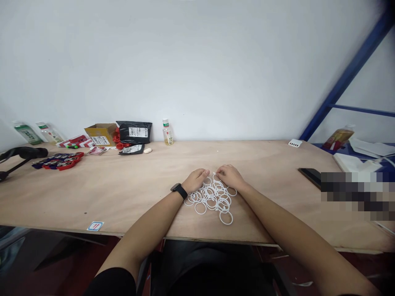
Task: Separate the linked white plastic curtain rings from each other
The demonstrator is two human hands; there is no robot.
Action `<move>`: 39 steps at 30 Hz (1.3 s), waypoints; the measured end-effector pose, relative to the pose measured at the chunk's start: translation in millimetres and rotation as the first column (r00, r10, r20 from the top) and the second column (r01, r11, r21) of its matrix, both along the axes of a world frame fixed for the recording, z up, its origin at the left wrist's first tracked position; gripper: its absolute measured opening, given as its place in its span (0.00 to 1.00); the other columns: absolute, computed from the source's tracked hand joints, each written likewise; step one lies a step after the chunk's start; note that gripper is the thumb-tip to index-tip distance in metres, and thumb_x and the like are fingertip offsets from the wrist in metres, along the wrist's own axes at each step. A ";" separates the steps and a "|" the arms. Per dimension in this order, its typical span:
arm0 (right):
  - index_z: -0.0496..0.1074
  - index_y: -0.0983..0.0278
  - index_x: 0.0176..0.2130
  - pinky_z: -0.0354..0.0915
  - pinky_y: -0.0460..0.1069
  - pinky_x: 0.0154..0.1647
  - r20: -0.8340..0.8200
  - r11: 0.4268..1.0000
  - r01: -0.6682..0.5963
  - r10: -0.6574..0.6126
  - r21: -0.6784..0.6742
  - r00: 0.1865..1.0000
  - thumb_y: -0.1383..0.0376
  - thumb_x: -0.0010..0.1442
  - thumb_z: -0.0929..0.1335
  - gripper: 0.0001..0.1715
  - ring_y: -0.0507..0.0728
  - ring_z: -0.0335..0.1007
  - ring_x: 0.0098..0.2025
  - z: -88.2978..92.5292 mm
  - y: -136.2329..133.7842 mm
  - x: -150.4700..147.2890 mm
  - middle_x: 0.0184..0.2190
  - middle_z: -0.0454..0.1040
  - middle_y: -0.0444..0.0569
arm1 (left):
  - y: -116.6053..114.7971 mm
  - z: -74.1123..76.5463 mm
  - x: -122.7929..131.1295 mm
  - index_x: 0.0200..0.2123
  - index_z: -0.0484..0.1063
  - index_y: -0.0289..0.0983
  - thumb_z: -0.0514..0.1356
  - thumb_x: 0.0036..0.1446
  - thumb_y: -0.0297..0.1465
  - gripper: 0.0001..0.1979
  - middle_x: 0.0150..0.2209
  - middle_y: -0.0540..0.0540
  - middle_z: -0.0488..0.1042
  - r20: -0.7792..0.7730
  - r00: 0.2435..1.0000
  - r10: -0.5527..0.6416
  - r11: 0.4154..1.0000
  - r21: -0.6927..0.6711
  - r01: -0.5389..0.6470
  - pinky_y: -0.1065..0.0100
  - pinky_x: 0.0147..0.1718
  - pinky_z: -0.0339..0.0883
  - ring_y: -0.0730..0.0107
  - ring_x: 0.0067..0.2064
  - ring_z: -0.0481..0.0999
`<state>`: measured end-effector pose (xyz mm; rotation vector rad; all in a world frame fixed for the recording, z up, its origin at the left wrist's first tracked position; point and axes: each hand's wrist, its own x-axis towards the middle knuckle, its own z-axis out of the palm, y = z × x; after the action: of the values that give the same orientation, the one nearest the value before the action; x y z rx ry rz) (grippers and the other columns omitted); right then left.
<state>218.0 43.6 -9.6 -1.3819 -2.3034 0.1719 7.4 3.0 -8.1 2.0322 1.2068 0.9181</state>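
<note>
Several white rings (211, 202) lie in an overlapping pile on the wooden table (138, 181), close to its front edge. At the pile's upper left rests my left hand (196, 180), a black watch on its wrist; its fingers are curved together beside a ring, and any hold on it is too small to make out. My right hand (231, 176) is at the upper right of the pile, thumb and fingers pinched on a white ring (215, 177). The two hands are a short distance apart, fingertips facing each other.
A bottle (167, 132), a black package (135, 132) and an open cardboard box (101, 135) stand along the wall. Red and blue items (58, 160) lie left. A dark phone-like object (310, 176) and a white charger (295, 143) are right. A numbered card (95, 226) marks the front edge.
</note>
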 end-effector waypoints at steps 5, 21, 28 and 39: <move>0.76 0.60 0.36 0.64 0.52 0.44 -0.221 0.991 0.014 0.016 0.130 0.975 0.63 0.59 0.64 0.10 0.58 0.70 0.40 9.2 -11.6 -10.8 0.35 0.78 0.49 | 4.7 -6.1 1.2 0.45 0.73 0.35 0.54 0.61 0.45 0.21 0.42 0.44 0.77 0.059 0.995 0.078 0.996 0.048 -0.081 0.66 0.45 0.68 0.66 0.43 0.75; 0.76 0.61 0.38 0.65 0.49 0.32 -0.466 0.978 -0.191 0.207 0.083 0.860 0.59 0.59 0.65 0.12 0.54 0.69 0.30 21.0 -35.0 -27.0 0.32 0.77 0.48 | -6.2 15.0 0.0 0.37 0.77 0.39 0.55 0.62 0.41 0.15 0.35 0.45 0.79 -0.126 0.986 0.106 0.940 0.335 -0.058 0.61 0.48 0.62 0.65 0.40 0.75; 0.76 0.62 0.37 0.64 0.48 0.29 -0.497 0.981 -0.187 0.186 0.048 0.848 0.58 0.57 0.66 0.13 0.53 0.69 0.28 17.6 -33.5 -25.6 0.30 0.78 0.48 | -9.9 18.8 0.0 0.39 0.77 0.40 0.52 0.64 0.42 0.17 0.38 0.45 0.79 -0.175 0.980 0.094 0.947 0.318 -0.034 0.60 0.50 0.60 0.64 0.43 0.74; 0.72 0.64 0.27 0.59 0.45 0.25 -0.489 0.988 -0.148 0.152 0.046 0.859 0.67 0.47 0.66 0.05 0.51 0.62 0.23 18.5 -34.1 -28.0 0.20 0.69 0.42 | -8.0 14.1 1.3 0.38 0.77 0.40 0.54 0.63 0.41 0.14 0.37 0.45 0.79 -0.231 0.972 0.049 0.927 0.373 0.042 0.60 0.49 0.59 0.65 0.42 0.74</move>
<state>190.0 9.5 8.9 -1.0034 -1.9682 0.5050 8.7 -5.0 6.0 2.5060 1.2290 0.9910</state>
